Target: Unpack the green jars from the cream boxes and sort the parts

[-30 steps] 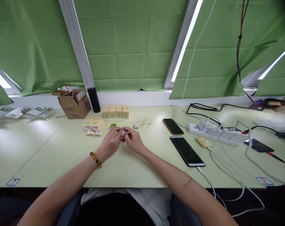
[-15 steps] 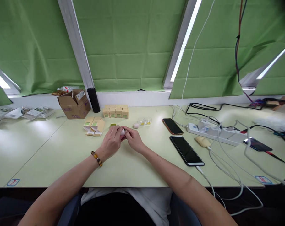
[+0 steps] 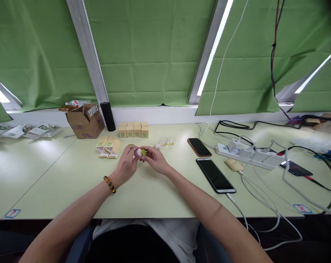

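Between my fingers, above the table, is a small rounded pale-pink piece (image 3: 138,152) with a small green piece (image 3: 143,151) at its right end. My left hand (image 3: 124,163), with a beaded bracelet at the wrist, grips the pink piece. The fingers of my right hand (image 3: 157,162) pinch the green piece; whether the two parts are joined I cannot tell. Just beyond my right fingers stands another small pale-pink piece (image 3: 157,146). Two small clear cups (image 3: 167,141) with something yellow inside sit beside it. Behind my left hand, a bit of green (image 3: 130,145) is mostly hidden.
Two opened small cartons (image 3: 108,147) lie left of my hands, with a row of closed small cartons (image 3: 134,130) behind. Farther back are a cardboard box (image 3: 85,124) and a black cylinder (image 3: 108,117). Phones (image 3: 216,175), a power strip (image 3: 244,155) and tangled cables occupy the right.
My hands have turned the pink piece, and a green piece now shows at its right end. The fingers of my right hand have opened out slightly around it.
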### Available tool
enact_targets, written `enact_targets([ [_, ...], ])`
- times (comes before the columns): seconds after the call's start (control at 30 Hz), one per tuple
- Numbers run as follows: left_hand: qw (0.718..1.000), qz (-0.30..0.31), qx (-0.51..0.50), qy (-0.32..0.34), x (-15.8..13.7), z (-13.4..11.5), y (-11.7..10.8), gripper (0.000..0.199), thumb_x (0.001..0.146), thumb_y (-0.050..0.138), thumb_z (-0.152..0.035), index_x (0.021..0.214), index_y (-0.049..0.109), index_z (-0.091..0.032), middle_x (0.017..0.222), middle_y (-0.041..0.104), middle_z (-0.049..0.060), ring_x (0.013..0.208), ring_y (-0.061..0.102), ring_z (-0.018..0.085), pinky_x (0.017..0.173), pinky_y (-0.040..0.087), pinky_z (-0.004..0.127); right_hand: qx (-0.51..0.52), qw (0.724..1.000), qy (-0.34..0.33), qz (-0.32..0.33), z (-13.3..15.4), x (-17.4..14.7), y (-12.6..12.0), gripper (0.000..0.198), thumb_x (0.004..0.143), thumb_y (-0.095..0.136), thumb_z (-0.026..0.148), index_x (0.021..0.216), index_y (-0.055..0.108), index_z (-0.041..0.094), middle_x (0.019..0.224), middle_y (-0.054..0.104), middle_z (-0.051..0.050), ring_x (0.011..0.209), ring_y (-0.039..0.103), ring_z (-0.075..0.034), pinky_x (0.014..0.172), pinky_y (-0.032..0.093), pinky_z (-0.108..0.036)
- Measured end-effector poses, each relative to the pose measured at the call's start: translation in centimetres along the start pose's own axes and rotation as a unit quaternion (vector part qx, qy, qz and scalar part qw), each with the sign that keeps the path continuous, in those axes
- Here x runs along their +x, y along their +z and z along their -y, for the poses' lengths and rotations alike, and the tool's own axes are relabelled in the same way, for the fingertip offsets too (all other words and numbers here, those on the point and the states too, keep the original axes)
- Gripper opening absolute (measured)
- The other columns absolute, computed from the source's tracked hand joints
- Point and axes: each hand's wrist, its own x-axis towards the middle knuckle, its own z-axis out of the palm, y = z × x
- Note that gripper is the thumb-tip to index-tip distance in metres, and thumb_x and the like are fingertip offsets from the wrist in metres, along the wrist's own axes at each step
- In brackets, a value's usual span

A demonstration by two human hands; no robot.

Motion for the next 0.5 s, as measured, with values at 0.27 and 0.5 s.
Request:
enact_targets([
  [0.27, 0.971, -0.136, -0.149, -0.13, 1.3, -0.8, -1.1, 0.024, 0.1, 0.063, -0.039, 0.116, 0.067, -0.022, 0.117, 0.064, 0.012, 0.113, 0.06, 0.028, 0.103, 0.051, 0.043, 0.049, 0.998, 0.013, -0.037, -0.5, 0.6, -1.4, 0.047, 0.087, 0.078, 0.045, 0.123, 0.061, 0.021, 0.103, 0.074, -0.007, 0.087, 0.073, -0.02, 0.083, 0.061, -0.04],
  [0.5, 0.763, -0.147, -0.543, -0.318, 2.0, 1.5, -1.3, 0.034, 0.094, 0.075, -0.041, 0.116, 0.071, -0.016, 0.112, 0.075, 0.011, 0.105, 0.073, 0.023, 0.114, 0.052, 0.047, -0.133, 0.99, 0.025, 0.03, -0.7, -0.5, -1.4, 0.047, 0.075, 0.072, 0.014, 0.119, 0.06, 0.025, 0.122, 0.067, -0.006, 0.091, 0.068, -0.019, 0.088, 0.057, -0.039],
])
